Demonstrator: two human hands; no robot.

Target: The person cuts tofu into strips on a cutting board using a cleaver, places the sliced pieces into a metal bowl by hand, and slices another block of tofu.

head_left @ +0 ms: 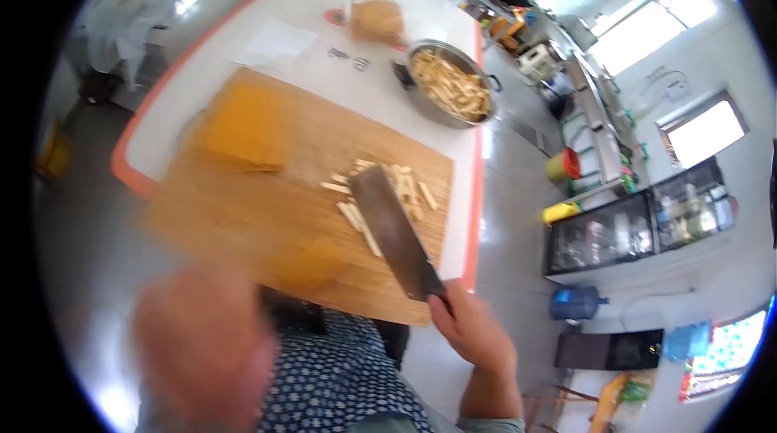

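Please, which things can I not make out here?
Head view:
Left hand: motion blur hides fingers and whether it holds anything.
What lies beneath the cleaver: covered by its blade.
Bottom of the metal pot: covered by pale strips.
Dark marks on the table: too small to read.

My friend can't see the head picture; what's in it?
A right hand holds a cleaver over pale cut strips on a wooden board; the left hand is a blur near the camera. A yellow slab is also on the board, and a pot of similar strips stands beyond.
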